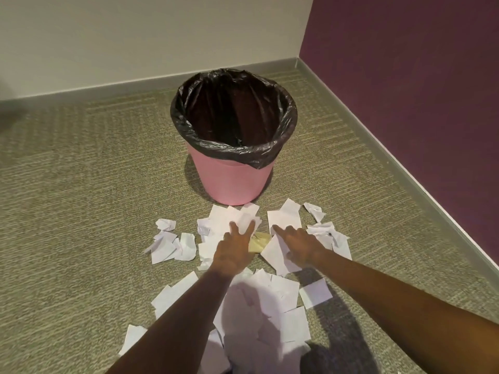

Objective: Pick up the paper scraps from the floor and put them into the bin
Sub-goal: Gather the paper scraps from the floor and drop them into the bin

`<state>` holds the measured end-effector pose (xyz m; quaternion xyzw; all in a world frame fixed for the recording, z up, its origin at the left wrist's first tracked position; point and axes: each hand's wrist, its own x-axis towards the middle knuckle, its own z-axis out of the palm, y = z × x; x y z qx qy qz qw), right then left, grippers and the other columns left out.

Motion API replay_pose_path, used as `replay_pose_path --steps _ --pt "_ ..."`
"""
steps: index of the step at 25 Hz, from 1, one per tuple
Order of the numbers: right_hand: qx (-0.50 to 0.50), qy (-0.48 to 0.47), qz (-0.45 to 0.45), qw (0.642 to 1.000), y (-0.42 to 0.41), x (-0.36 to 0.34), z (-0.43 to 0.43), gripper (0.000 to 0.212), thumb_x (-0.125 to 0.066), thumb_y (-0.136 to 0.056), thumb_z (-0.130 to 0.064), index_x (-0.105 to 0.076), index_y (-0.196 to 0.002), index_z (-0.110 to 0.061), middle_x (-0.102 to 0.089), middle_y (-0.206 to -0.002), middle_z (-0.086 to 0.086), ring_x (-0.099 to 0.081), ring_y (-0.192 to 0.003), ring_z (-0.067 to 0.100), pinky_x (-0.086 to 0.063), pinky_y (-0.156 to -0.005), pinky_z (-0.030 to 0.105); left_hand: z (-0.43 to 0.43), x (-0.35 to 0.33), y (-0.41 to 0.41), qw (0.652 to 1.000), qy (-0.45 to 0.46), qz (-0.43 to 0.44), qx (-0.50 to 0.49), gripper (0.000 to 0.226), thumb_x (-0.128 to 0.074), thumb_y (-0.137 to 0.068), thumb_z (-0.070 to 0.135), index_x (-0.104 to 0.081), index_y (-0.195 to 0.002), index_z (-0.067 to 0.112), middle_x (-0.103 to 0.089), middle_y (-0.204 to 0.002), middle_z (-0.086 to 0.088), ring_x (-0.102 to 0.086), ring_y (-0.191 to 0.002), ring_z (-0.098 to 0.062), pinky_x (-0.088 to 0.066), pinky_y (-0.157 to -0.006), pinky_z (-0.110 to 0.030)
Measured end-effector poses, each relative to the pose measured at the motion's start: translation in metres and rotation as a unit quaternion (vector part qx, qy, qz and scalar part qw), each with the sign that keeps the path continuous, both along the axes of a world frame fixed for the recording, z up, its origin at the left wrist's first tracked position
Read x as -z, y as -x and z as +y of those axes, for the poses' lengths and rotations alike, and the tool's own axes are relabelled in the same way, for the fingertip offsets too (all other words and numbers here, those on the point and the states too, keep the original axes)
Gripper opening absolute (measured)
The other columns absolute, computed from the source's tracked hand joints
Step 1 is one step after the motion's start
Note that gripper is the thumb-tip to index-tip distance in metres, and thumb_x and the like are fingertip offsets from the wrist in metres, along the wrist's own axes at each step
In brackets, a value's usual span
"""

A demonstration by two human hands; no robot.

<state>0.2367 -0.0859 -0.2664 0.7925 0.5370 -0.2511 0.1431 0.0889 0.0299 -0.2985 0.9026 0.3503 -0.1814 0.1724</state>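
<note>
A pink bin (232,182) lined with a black bag stands on the carpet ahead of me; its inside looks dark and I see no paper in it. Several white paper scraps (270,300) lie scattered on the floor in front of it, with one yellow scrap (258,242) among them. My left hand (235,247) rests on the white scraps just before the bin, fingers spread and straight. My right hand (297,242) lies flat on a white sheet (275,256) beside it, index finger stretched forward. Neither hand holds anything.
The bin stands near a room corner: a cream wall (135,36) behind and a purple wall (418,76) to the right, both with grey skirting. Olive patterned carpet (81,211) stretches to the left. Crumpled scraps (167,242) lie at the left of the pile.
</note>
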Motion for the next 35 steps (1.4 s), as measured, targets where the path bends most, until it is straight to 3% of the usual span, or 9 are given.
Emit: replay_pose_path --steps 7,12,15,17,19,21,23,30,35 --pt "0.027 -0.05 0.034 0.998 0.01 0.008 -0.001 0.059 -0.065 -0.088 -0.018 -0.036 -0.14 -0.02 -0.061 -0.126 0.012 -0.058 -0.117 0.033 -0.048 -0.087 0.039 0.006 0.006 0.009 0.997 -0.057 -0.012 0.057 0.063 -0.044 -0.092 0.002 -0.024 -0.149 0.023 -0.045 -0.13 -0.016 -0.047 -0.116 -0.032 -0.049 -0.079 -0.039" --pt "0.092 -0.051 0.097 0.99 0.01 0.009 -0.001 0.027 -0.073 -0.084 -0.025 -0.064 -0.109 -0.015 -0.066 -0.11 0.008 -0.06 -0.102 0.027 -0.043 -0.077 0.03 0.009 0.004 0.006 0.993 -0.089 -0.018 0.073 0.035 -0.045 -0.09 -0.004 -0.055 -0.121 0.011 -0.054 -0.12 -0.011 -0.054 -0.109 -0.03 -0.049 -0.08 -0.038" --pt "0.129 -0.048 0.115 0.984 0.001 0.003 0.006 0.042 -0.077 -0.082 -0.03 -0.063 -0.115 -0.008 -0.065 -0.115 0.01 -0.061 -0.101 0.027 -0.043 -0.077 0.03 0.015 0.002 0.012 0.985 -0.152 -0.056 0.062 0.028 -0.054 -0.086 0.004 -0.064 -0.112 0.011 -0.05 -0.125 -0.012 -0.049 -0.114 -0.03 -0.045 -0.088 -0.039" --pt "0.096 -0.061 0.092 0.989 0.004 -0.002 0.012 0.046 -0.074 -0.084 -0.029 -0.06 -0.121 -0.007 -0.057 -0.127 0.01 -0.056 -0.116 0.03 -0.045 -0.093 0.036 0.021 0.004 0.016 0.98 -0.179 -0.077 0.038 0.039 -0.063 -0.082 0.017 -0.057 -0.12 0.012 -0.036 -0.143 -0.02 -0.034 -0.132 -0.036 -0.035 -0.104 -0.049" --pt "0.047 -0.078 0.054 0.994 0.014 -0.003 0.019 0.054 -0.072 -0.086 -0.031 -0.052 -0.13 -0.009 -0.046 -0.135 0.01 -0.048 -0.122 0.03 -0.04 -0.102 0.041 0.029 0.009 0.015 0.989 -0.142 -0.052 -0.004 0.071 -0.068 -0.079 0.027 -0.032 -0.139 0.016 -0.013 -0.155 -0.026 -0.014 -0.144 -0.042 -0.022 -0.11 -0.061" --pt "0.037 -0.089 0.06 0.994 0.025 0.001 0.027 0.062 -0.074 -0.084 -0.033 -0.044 -0.134 -0.013 -0.042 -0.139 0.009 -0.049 -0.121 0.03 -0.039 -0.102 0.043 0.036 0.014 0.011 0.996 -0.078 -0.018 -0.04 0.086 -0.064 -0.083 0.03 -0.01 -0.149 0.025 0.005 -0.158 -0.026 -0.007 -0.145 -0.044 -0.023 -0.107 -0.066" --pt "0.022 -0.08 0.075 0.994 0.037 0.009 0.033 0.071 -0.076 -0.081 -0.035 -0.036 -0.137 -0.015 -0.042 -0.141 0.009 -0.051 -0.119 0.031 -0.042 -0.1 0.045 0.038 0.02 0.008 0.998 -0.04 0.026 -0.034 0.08 -0.056 -0.09 0.025 -0.005 -0.151 0.032 0.007 -0.158 -0.025 -0.01 -0.144 -0.044 -0.031 -0.105 -0.064" --pt "-0.127 -0.079 0.027 0.988 0.05 0.029 0.016 0.057 -0.065 -0.084 -0.005 -0.043 -0.135 -0.019 -0.041 -0.139 0.014 -0.058 -0.105 0.036 -0.049 -0.069 0.039 0.035 0.022 0.024 0.991 -0.129 -0.003 0.036 0.05 -0.043 -0.095 -0.003 -0.037 -0.142 0.012 -0.035 -0.148 -0.021 -0.036 -0.135 -0.037 -0.049 -0.091 -0.044" --pt "-0.069 -0.086 0.108 0.988 0.044 0.014 0.015 0.049 -0.057 -0.09 -0.001 -0.053 -0.135 -0.016 -0.051 -0.14 0.01 -0.055 -0.121 0.031 -0.045 -0.096 0.036 0.038 0.009 0.03 0.986 -0.148 -0.033 0.064 0.024 -0.048 -0.09 -0.002 -0.058 -0.111 0.006 -0.064 -0.109 -0.013 -0.062 -0.101 -0.031 -0.049 -0.078 -0.039"
